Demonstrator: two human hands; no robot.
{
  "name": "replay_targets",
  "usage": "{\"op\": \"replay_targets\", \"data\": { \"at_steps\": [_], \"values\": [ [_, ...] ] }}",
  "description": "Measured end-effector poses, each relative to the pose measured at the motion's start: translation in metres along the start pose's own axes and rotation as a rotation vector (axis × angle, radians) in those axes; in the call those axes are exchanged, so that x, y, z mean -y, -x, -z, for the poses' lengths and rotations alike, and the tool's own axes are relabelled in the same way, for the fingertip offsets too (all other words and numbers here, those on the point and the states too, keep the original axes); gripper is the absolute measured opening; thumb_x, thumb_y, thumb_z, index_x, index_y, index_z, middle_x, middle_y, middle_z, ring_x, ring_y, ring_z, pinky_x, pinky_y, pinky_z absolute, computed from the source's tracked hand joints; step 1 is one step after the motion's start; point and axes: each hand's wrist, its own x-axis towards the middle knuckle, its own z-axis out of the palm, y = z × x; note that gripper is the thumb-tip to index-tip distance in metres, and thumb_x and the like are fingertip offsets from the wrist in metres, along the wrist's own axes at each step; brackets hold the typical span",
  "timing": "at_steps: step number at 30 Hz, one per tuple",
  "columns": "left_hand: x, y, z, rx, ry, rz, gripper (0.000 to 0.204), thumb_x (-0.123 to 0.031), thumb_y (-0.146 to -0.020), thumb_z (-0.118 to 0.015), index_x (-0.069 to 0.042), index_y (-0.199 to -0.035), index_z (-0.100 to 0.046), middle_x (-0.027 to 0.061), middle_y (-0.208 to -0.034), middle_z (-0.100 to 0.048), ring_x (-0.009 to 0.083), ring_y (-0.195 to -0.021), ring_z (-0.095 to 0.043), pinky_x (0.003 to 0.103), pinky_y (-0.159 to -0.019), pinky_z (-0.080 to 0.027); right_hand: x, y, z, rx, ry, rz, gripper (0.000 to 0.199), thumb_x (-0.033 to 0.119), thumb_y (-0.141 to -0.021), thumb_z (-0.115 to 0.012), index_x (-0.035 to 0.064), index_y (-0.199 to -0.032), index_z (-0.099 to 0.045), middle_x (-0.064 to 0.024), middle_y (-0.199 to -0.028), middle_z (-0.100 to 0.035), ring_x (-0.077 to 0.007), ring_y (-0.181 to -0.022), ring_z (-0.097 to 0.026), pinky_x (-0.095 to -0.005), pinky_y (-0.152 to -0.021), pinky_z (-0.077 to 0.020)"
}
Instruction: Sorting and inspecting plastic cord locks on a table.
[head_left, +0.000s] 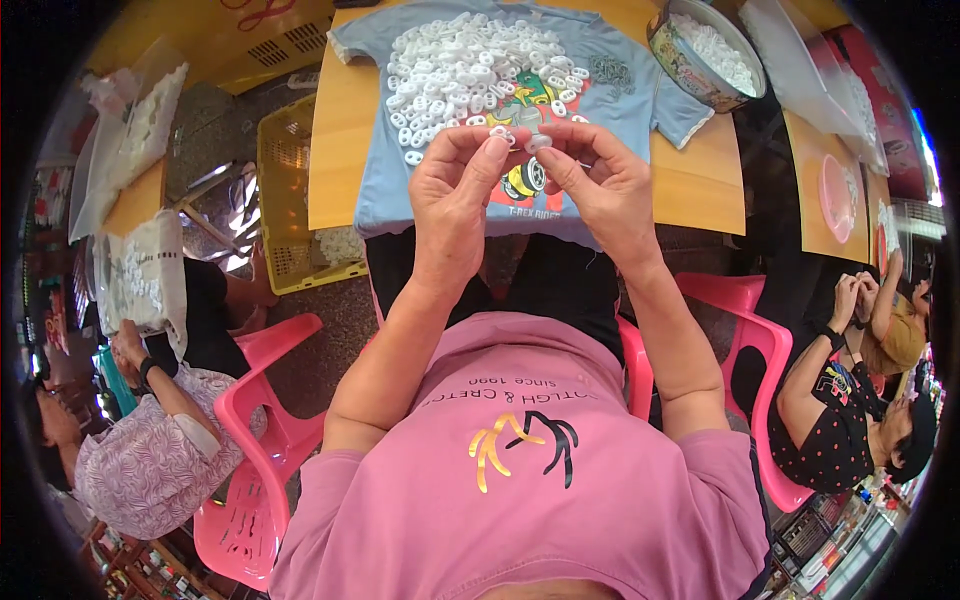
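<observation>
- A small white plastic ring (503, 133) is pinched between the fingertips of the left hand (455, 185).
- A second small white piece (538, 143) is gripped by the closed fingertips of the right hand (600, 185); the 2 pieces are held just beside each other.
- Both hands are raised above a blue T-shirt (620, 95), spread on a wooden table (700, 185) and bearing a heap of white rings (470, 70).
- A round tin (690, 65) of white pieces stands at the right.
</observation>
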Motion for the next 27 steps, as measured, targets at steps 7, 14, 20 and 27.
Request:
{"op": "replay_targets", "data": {
  "at_steps": [7, 14, 20, 27],
  "values": [
    [0.002, 0.001, 0.0001, -0.005, 0.022, 0.025, 0.011, -0.007, -0.095, -0.059, 0.001, -0.102, -0.057, 0.0151, -0.104, -0.066, 0.0185, -0.097, -0.065, 0.034, -0.09, -0.054, 0.0014, 0.0013, 0.0001, -0.014, -0.132, -0.051, 0.022, 0.006, -0.09, -0.067, -0.0028, -0.109, -0.062, -0.0069, -0.091, -0.067, -0.0098, -0.076, -0.063, -0.0224, -0.067, -0.0518],
    [0.0011, 0.0028, -0.0004, -0.01, -0.01, 0.045, 0.012, -0.008, -0.095, -0.059, 0.002, -0.102, -0.057, 0.0138, -0.103, -0.066, 0.0175, -0.095, -0.065, 0.033, -0.089, -0.054, -0.0025, 0.0046, -0.002, -0.038, -0.085, 0.051, 0.02, 0.002, -0.09, -0.065, -0.0035, -0.109, -0.061, -0.0075, -0.095, -0.066, -0.0107, -0.08, -0.063, -0.024, -0.07, -0.0527],
    [0.0033, 0.0091, -0.0059, 0.032, -0.069, 0.023, 0.012, -0.007, -0.096, -0.057, 0.002, -0.104, -0.057, 0.0122, -0.105, -0.065, 0.0175, -0.096, -0.064, 0.035, -0.09, -0.053, -0.0036, 0.0049, -0.0048, -0.028, -0.103, 0.13, 0.023, 0.0, -0.091, -0.063, -0.0021, -0.114, -0.06, -0.0062, -0.104, -0.063, -0.011, -0.091, -0.062, -0.0238, -0.073, -0.0516],
    [0.0052, 0.0089, -0.0073, 0.037, -0.06, 0.038, 0.012, -0.006, -0.097, -0.055, 0.002, -0.105, -0.057, 0.0128, -0.106, -0.063, 0.0183, -0.099, -0.063, 0.037, -0.091, -0.053, -0.0018, 0.0071, -0.0083, -0.069, -0.088, 0.133, 0.024, 0.002, -0.094, -0.06, -0.001, -0.117, -0.059, -0.0058, -0.101, -0.063, -0.0114, -0.09, -0.062, -0.0237, -0.074, -0.0507]
  ]
}}
